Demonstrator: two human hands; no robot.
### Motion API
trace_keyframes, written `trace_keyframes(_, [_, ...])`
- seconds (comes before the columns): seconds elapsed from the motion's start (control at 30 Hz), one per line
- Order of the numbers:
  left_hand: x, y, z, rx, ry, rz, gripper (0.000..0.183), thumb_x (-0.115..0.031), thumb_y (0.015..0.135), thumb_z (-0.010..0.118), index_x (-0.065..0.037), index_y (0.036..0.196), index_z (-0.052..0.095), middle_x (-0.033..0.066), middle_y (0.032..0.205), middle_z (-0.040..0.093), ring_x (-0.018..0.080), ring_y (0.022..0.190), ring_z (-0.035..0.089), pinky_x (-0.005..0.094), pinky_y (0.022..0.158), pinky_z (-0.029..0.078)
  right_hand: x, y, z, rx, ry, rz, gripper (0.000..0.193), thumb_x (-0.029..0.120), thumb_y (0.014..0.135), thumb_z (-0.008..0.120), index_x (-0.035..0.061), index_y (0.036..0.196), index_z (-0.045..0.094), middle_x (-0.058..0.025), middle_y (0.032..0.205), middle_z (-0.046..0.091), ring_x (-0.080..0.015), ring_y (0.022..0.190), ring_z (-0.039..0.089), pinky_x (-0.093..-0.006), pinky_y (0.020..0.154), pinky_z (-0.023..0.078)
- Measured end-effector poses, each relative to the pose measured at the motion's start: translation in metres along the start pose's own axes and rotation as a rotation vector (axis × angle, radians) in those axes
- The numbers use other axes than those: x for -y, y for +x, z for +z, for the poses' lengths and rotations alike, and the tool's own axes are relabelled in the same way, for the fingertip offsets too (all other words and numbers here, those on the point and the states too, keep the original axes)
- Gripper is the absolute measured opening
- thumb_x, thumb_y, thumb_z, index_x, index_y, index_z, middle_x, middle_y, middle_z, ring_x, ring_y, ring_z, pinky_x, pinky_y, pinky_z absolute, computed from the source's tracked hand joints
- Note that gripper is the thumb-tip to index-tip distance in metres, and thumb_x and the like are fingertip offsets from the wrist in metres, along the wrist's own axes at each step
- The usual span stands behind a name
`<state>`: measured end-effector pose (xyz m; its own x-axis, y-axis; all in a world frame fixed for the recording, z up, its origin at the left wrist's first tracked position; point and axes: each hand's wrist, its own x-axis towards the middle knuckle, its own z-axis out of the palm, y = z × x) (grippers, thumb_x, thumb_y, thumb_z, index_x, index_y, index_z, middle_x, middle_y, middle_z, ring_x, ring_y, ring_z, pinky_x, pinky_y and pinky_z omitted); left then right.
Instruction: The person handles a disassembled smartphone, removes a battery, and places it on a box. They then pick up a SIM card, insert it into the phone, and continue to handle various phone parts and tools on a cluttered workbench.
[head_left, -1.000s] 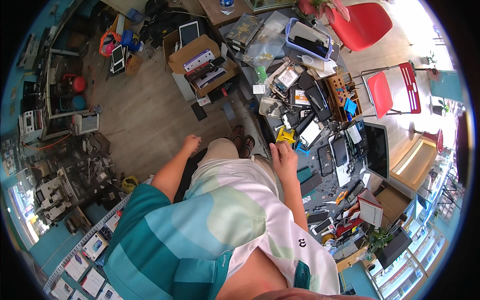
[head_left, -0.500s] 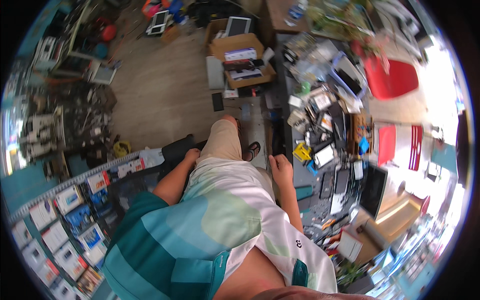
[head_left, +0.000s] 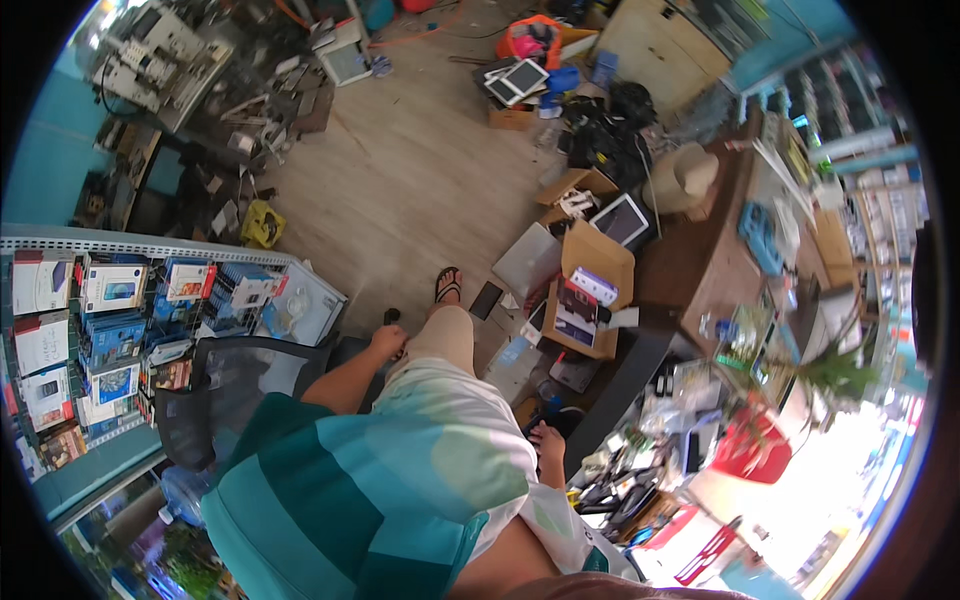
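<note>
Wooden plank floor [head_left: 400, 190] fills the upper middle of the view, bare at its centre with goods pushed out to its edges, which leaves a walking lane. Along the floor's left edge runs a display rack [head_left: 120, 320] of boxed items, faces turned outward so they can be read from the lane. At the right edge stands a long brown counter [head_left: 700, 270]; its near end is crowded with small electronic parts, probably kept within arm's reach of the seat. A black mesh chair [head_left: 230, 390] sits at the rack's near corner, just beside the person's left side. An open cardboard box [head_left: 590, 290] of packaged devices rests on the floor against the counter's front, flaps up for access. One sandalled foot [head_left: 447, 288] is planted ahead on the floor. Left hand [head_left: 385, 343] lies at the left knee, fingers curled loosely, touching the pale shorts [head_left: 440, 400]; a small dark object lies right at it, but whether it is gripped cannot be told. Right hand [head_left: 549, 445] rests low by the right thigh, near the counter's cluttered near edge; fingers relaxed, nothing visibly held.
</note>
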<state>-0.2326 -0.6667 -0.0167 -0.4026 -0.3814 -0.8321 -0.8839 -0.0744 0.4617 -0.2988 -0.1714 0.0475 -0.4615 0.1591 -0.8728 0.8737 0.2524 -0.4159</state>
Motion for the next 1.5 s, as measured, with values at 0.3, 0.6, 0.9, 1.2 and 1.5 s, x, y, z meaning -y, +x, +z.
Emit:
trace_keyframes(0.3, [-0.082,0.111,-0.132,-0.019,-0.343,-0.185,0.020,-0.027,0.092,0.068,-0.007,0.096,0.067,0.0055,0.078,0.064,0.0184,0.064,0.061,0.0338,0.053,0.050,0.161,0.092,0.088,0.194,-0.480,-0.184,0.026,0.031,0.100,0.062,0.0120,0.082,0.063,0.0009,0.074,0.058,-0.0133,0.058,0.052,-0.0314,0.050,0.040])
trace_keyframes(0.6, [-0.193,0.168,-0.226,-0.199,-0.628,-0.126,0.021,-0.029,0.094,0.067,-0.008,0.095,0.066,0.0036,0.079,0.063,0.0173,0.065,0.060,0.0332,0.057,0.050,0.398,0.154,0.244,0.214,-0.734,-0.306,0.026,0.029,0.099,0.065,0.0041,0.099,0.071,-0.0049,0.090,0.069,-0.0181,0.075,0.064,-0.0380,0.067,0.053])
trace_keyframes(0.9, [-0.209,0.204,-0.243,-0.296,-0.777,-0.585,0.027,-0.031,0.095,0.066,-0.004,0.099,0.069,0.0095,0.083,0.067,0.0228,0.070,0.064,0.0389,0.062,0.054,0.615,0.274,0.365,0.243,-0.722,0.056,0.022,0.027,0.098,0.066,0.0054,0.100,0.071,-0.0071,0.090,0.070,-0.0193,0.078,0.067,-0.0388,0.068,0.057])
trace_keyframes(1.2, [-0.346,0.321,-0.303,-0.401,-0.762,-0.156,0.034,-0.027,0.094,0.067,0.000,0.116,0.073,0.0121,0.098,0.076,0.0243,0.086,0.071,0.0390,0.076,0.056,0.965,0.330,0.586,0.417,-0.510,-0.392,0.034,0.041,0.100,0.066,0.0071,0.108,0.065,-0.0031,0.098,0.068,-0.0150,0.084,0.066,-0.0329,0.072,0.057])
trace_keyframes(1.5, [-0.485,0.482,-0.454,-0.231,-0.966,-0.352,0.028,-0.033,0.092,0.069,-0.006,0.099,0.071,0.0094,0.081,0.066,0.0225,0.069,0.062,0.0389,0.062,0.051,1.049,0.358,0.665,0.440,-0.426,-0.280,0.017,0.028,0.094,0.067,0.0131,0.102,0.068,-0.0002,0.089,0.067,-0.0139,0.077,0.065,-0.0327,0.069,0.056])
